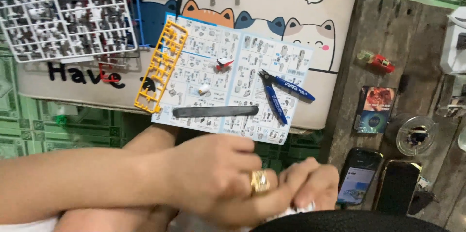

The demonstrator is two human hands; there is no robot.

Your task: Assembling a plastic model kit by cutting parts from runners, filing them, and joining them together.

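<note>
A small white part (301,208), mostly hidden, is pinched between the closed left hand (213,174) and right hand (310,183) at the lap; fitting seems underway. Beyond lie a grey file (216,111), blue nippers (281,93) and yellow sprue (160,67) on the instruction sheet (242,57), for later trimming.

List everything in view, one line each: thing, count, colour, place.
instruction sheet: 1, pale blue, on cushion
yellow parts frame: 1, yellow, sheet's left edge
white parts frame: 1, white, top left
nippers: 1, blue handles, sheet's right side
file: 1, dark grey, sheet's lower part
cat cushion: 1, beige, centre
phones: 2, black, wooden table, lower right
glass ashtray: 1, clear, right
left hand: 1, gold ring, bottom centre
right hand: 1, pinching something white, bottom
</note>
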